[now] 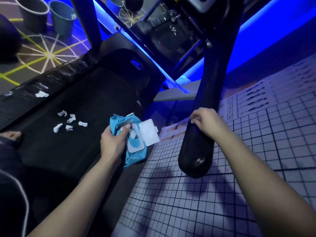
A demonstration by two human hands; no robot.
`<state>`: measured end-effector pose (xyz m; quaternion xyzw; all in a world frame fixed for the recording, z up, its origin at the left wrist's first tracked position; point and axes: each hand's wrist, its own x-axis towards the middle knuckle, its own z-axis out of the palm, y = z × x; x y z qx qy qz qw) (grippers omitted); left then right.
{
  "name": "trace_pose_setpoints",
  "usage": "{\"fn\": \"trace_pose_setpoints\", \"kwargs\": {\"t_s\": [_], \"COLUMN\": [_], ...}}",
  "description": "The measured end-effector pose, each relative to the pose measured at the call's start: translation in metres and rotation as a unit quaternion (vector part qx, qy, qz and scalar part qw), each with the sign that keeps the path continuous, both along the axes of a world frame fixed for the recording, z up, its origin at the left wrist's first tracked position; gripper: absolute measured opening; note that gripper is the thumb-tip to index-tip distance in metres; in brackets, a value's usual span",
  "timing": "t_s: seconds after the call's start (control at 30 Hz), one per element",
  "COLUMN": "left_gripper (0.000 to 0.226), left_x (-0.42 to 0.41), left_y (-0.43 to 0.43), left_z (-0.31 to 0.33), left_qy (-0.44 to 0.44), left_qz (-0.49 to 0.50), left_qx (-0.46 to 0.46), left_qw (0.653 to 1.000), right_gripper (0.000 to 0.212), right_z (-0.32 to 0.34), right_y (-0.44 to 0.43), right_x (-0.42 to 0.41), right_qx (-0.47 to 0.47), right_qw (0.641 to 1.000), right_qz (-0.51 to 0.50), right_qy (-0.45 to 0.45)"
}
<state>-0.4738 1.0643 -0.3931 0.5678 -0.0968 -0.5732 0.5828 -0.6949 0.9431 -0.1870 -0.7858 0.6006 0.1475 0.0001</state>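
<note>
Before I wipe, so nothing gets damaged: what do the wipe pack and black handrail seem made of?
Wipe pack: soft blue plastic film, creased; its open flip lid looks stiff translucent plastic. Handrail: matte black, probably rubber or foam padding, faint sheen at its end.

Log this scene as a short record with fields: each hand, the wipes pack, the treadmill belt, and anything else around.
left hand: holds the blue wipes pack, thumb by its opening
lid: flipped open, clear plastic
right hand: fingers curled on the black handrail
treadmill belt: dark, with several crumpled white scraps lying on it
floor, right: gridded mat under the handrail
background, upper left: two buckets on patterned carpet
</note>
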Motion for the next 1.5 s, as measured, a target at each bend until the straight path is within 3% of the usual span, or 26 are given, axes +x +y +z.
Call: {"fn": "trace_pose_setpoints", "kwargs": {"t_s": [0.07,0.27,0.33,0.37,0.43,0.47,0.53,0.63,0.8,0.93,1.07,1.13,1.2,1.3,1.37,1.5], "left_gripper": [0.020,0.021,0.018,0.017,0.017,0.018,0.020,0.022,0.021,0.023,0.040,0.041,0.040,0.036,0.028,0.025], "left_x": [0.004,0.007,0.002,0.000,-0.002,-0.001,0.005,0.018,0.019,0.005,-0.008,-0.013,-0.017,-0.022,-0.023,-0.026], "left_y": [-0.004,-0.023,-0.028,-0.030,-0.031,-0.032,-0.034,-0.038,-0.036,-0.029,-0.016,-0.011,-0.006,-0.002,-0.001,-0.006], "left_z": [0.000,0.004,0.004,0.004,0.003,0.002,0.001,-0.002,0.004,0.012,0.018,0.020,0.023,0.025,0.030,0.040], "left_qy": [0.001,0.009,0.011,0.017,0.027,0.028,0.029,0.019,0.008,-0.005,-0.024,-0.031,-0.039,-0.044,-0.049,-0.038], "left_qz": [0.004,-0.012,-0.024,-0.031,-0.045,-0.048,-0.047,-0.034,-0.033,-0.052,-0.057,-0.052,-0.048,-0.041,-0.033,-0.026], "left_qx": [-0.001,-0.016,-0.021,-0.021,-0.017,-0.012,-0.008,-0.005,-0.004,-0.011,-0.018,-0.020,-0.021,-0.016,-0.014,-0.017], "left_qw": [1.000,1.000,0.999,0.999,0.998,0.998,0.998,0.999,0.999,0.999,0.998,0.998,0.998,0.998,0.998,0.999], "right_gripper": [0.019,0.013,0.013,0.014,0.016,0.016,0.017,0.016,0.011,0.010,0.014,0.017,0.017,0.020,0.022,0.016], "right_z": [-0.005,-0.004,0.002,0.001,-0.008,-0.014,-0.027,-0.037,-0.031,-0.020,0.000,0.005,0.004,-0.003,-0.006,0.000], "right_y": [0.002,0.059,0.055,0.047,0.023,0.012,-0.002,-0.001,0.047,0.081,0.095,0.095,0.084,0.071,0.077,0.091], "right_x": [-0.002,0.036,0.044,0.046,0.042,0.038,0.031,0.029,0.040,0.038,0.048,0.054,0.049,0.031,0.023,0.026], "right_qx": [0.051,0.332,0.392,0.373,0.233,0.163,0.106,0.167,0.309,0.326,0.376,0.328,0.213,0.095,0.121,0.255], "right_qw": [0.995,0.940,0.920,0.928,0.970,0.985,0.992,0.970,0.943,0.941,0.924,0.942,0.972,0.991,0.987,0.965], "right_qz": [0.047,0.026,-0.012,-0.016,-0.017,-0.022,-0.010,0.009,0.047,0.052,0.047,0.071,0.086,0.087,0.081,0.052], "right_qy": [0.070,0.078,0.028,-0.014,-0.065,-0.047,0.074,0.175,0.118,0.072,0.053,0.005,-0.044,0.034,0.074,0.035]}}
